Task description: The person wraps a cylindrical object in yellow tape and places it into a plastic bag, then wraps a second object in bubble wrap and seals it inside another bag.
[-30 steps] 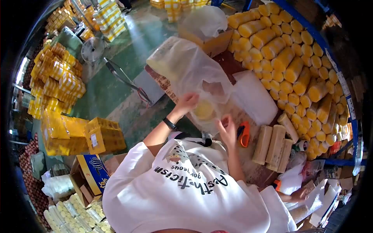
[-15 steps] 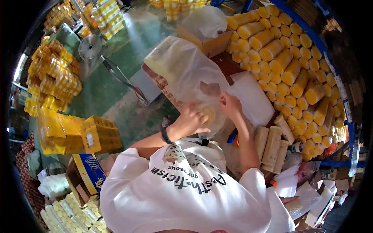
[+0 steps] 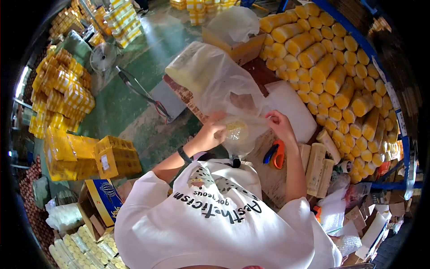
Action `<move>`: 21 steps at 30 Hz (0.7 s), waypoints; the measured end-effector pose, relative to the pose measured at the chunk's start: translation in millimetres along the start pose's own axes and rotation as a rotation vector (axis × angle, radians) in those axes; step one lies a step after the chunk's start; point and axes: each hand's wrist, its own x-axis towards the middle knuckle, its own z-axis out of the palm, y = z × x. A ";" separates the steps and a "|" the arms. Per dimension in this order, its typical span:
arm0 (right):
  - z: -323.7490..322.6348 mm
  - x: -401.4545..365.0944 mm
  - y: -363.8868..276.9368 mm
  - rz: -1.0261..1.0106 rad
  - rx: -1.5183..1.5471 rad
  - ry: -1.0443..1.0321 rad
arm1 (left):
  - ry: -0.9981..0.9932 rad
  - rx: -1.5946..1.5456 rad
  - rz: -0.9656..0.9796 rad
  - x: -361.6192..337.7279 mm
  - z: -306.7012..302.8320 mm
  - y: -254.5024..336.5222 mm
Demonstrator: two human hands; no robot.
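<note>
A clear plastic bag (image 3: pixel 244 142) with a round yellowish item (image 3: pixel 236 131) in it hangs between my hands above the table's near edge. My left hand (image 3: pixel 214 133) grips the bag's left side with bent fingers. At the right, my right hand (image 3: pixel 280 124) pinches the bag's upper edge between thumb and finger. Beyond my hands, a large translucent plastic sheet (image 3: pixel 215 80) covers a pale bulk on the table. Orange-handled scissors (image 3: pixel 278 154) lie just below my right hand, beside a blue object (image 3: pixel 270 154).
Wrapped rolls (image 3: pixel 319 170) stand right of my forearm. Many yellow-ended rolls (image 3: pixel 327 71) are stacked on a blue-framed rack (image 3: pixel 374 58). Taped yellow boxes (image 3: pixel 116 156) sit at the left, above an open carton (image 3: pixel 102 197). A metal-handled cart (image 3: pixel 165 101) stands on the green floor.
My right hand has moved right and slightly down, drawing the bag wider. My left hand has shifted a little left. The orange scissors handles now show fully, and the yellowish item is clearer.
</note>
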 end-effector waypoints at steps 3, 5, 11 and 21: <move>-8.5 -1.7 2.9 -0.355 0.392 -0.231 | 0.020 -0.195 -0.193 -3.4 7.0 -2.4; -5.9 4.2 15.7 -0.304 0.394 -0.215 | 0.026 -0.223 -0.238 -4.2 8.3 -0.5; 33.0 50.7 111.4 -0.164 0.349 -0.288 | 0.005 -0.280 -0.256 -10.4 9.2 -12.2; 93.6 51.7 81.3 -0.028 0.368 -0.002 | -0.029 0.095 -0.211 24.9 15.7 -1.9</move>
